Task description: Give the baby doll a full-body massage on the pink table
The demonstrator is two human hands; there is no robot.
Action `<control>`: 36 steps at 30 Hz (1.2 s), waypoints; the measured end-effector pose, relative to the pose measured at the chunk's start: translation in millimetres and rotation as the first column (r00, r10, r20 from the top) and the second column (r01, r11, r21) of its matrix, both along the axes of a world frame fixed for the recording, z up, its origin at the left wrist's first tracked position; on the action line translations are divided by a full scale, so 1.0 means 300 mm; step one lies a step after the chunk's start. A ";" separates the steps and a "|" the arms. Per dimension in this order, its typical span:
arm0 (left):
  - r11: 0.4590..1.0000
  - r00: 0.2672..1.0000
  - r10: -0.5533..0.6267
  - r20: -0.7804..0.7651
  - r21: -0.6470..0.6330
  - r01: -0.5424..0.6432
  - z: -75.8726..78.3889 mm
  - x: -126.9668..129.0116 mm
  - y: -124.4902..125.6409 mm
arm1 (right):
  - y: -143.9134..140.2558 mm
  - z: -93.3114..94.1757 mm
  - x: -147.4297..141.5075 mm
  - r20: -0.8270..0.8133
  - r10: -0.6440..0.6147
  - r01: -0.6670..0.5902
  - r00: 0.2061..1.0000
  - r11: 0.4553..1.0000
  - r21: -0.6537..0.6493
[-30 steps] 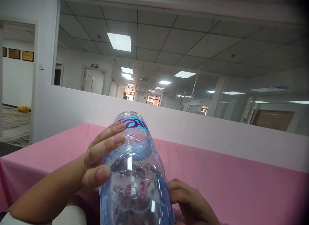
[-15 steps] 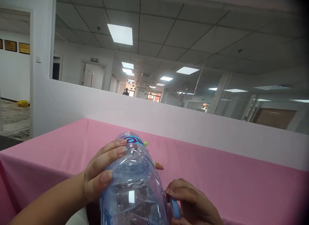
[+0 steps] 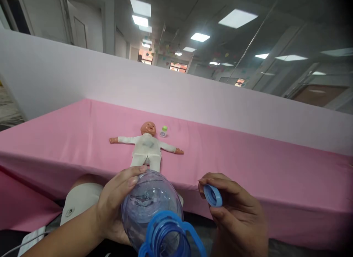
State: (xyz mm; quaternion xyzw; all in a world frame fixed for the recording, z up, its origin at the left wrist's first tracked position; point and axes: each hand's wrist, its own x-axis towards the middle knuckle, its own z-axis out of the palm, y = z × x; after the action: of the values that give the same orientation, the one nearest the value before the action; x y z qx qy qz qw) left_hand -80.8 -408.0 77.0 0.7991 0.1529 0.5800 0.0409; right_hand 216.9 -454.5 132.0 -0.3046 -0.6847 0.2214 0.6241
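Note:
A large clear bottle (image 3: 151, 198) stands close in front of me, its blue neck and uncapped mouth pointing up toward the camera. A blue carry handle (image 3: 165, 215) circles the neck. My left hand (image 3: 116, 201) is wrapped around the bottle's left side. To the right, apart from the bottle, my right hand (image 3: 238, 209) pinches a blue bottle cap (image 3: 213, 195) between thumb and fingers, with the hollow inside showing. The bottle's lower part is hidden from view.
Beyond the bottle, a doll in white clothes (image 3: 147, 144) lies on its back, arms spread, on a pink-covered table (image 3: 234, 157). Beside its head stands a small clear container with a green lid (image 3: 163, 131). A low white wall with glass above (image 3: 132, 82) runs behind.
The view has tipped downward, bringing the doll and bottle mouth into sight. The bottle now shows its open neck instead of its side and label. The cap has moved away from the bottle.

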 end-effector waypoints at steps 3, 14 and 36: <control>0.998 0.998 -0.063 -0.026 0.031 0.064 -0.020 0.021 -0.027 | -0.005 0.004 -0.007 0.050 0.017 -0.017 0.999 1.000 -0.005; 0.989 0.944 0.027 -0.330 -0.131 -0.074 -0.140 -0.041 -0.084 | -0.016 -0.025 -0.082 0.322 0.313 -0.303 0.893 0.949 -0.082; 0.970 0.904 0.007 -0.427 -0.218 -0.110 -0.167 -0.048 -0.063 | -0.007 -0.012 -0.065 0.604 0.122 -0.138 0.787 0.990 -0.021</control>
State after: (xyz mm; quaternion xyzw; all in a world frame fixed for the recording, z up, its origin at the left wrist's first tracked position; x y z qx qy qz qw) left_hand -95.2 -426.8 26.9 0.8901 0.2503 0.3713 0.0842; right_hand 197.6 -456.6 128.4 -0.3038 -0.8697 0.1467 0.3603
